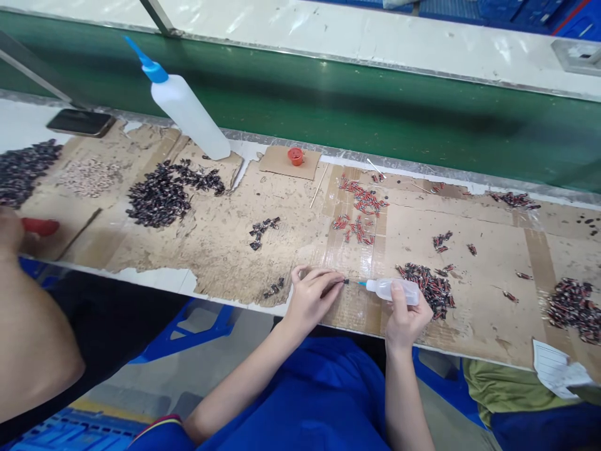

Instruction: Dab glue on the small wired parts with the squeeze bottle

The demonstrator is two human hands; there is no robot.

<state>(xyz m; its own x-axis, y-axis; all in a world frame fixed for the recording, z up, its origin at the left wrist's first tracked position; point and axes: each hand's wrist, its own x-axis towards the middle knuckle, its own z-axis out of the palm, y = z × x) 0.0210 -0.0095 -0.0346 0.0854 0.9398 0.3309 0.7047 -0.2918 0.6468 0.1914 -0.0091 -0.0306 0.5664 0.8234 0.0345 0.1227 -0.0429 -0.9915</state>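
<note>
Near the front edge of the cardboard-covered table [225,250], my left hand [313,294] pinches a small black part [346,281] between its fingertips. My right hand [407,316] is wrapped round a small clear squeeze bottle [397,290], held on its side. The bottle's blue tip points left, a short gap away from the black part. Right behind my right hand lies a pile of red and black parts [434,291]. A few loose black parts [274,288] lie left of my left hand.
A large white bottle [190,116] stands at the back left, near a black pile [157,194]. Farther back are a red cup [295,156], a thin stick [318,186] and red parts [364,200]. A phone [81,122] lies far left; another person's arm [32,338] reaches in there.
</note>
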